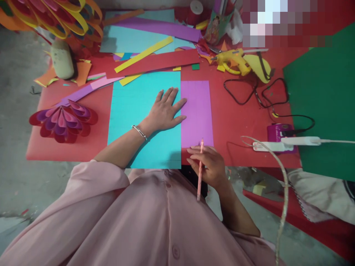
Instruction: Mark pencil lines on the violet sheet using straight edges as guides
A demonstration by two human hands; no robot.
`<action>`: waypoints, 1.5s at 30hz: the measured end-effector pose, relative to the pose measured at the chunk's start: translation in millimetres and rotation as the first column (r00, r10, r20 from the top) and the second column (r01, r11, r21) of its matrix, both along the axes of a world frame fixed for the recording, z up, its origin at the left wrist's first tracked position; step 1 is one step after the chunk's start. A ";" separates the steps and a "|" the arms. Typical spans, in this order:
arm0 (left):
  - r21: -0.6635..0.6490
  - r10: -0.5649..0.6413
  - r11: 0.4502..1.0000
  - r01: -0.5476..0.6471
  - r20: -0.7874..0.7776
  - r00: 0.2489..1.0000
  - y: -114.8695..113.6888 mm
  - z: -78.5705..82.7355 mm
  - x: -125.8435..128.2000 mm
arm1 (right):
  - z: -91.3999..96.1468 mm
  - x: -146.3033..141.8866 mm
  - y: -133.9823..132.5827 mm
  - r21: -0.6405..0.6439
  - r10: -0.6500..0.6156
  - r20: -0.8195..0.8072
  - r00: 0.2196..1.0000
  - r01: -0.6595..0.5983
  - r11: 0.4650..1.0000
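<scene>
My left hand [165, 111] lies flat with fingers spread on a turquoise paper sheet [135, 99], its thumb and index fingertip reaching over the neighbouring purple sheet [197, 111]. The turquoise sheet's right edge lies along or over the purple one, and its lower end comes to the table's front edge. Near the bottom of the purple sheet, my right hand [212, 166] holds a pink patterned pencil [200, 173] between its fingers, one end pointing away from me. Faint lines cross both sheets.
A yellow glue gun [233, 61] with a black cord lies at the back right. White plugs on a power strip [273, 146] sit near the right edge, with a cable looping in front. Paper strips [163, 61] lie behind the sheets. A looped paper flower [63, 120] stands left.
</scene>
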State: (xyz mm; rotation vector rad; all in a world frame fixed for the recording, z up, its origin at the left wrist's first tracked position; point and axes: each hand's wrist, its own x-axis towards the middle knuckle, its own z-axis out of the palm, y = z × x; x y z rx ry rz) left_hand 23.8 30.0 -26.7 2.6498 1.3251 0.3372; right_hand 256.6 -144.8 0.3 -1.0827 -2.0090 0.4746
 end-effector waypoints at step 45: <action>0.060 0.004 0.998 -0.001 -0.048 0.999 1.2 -2.9 -0.1 | -36.4 -5.9 -11.9 0.013 0.260 -0.025 0.965 -0.260 0.966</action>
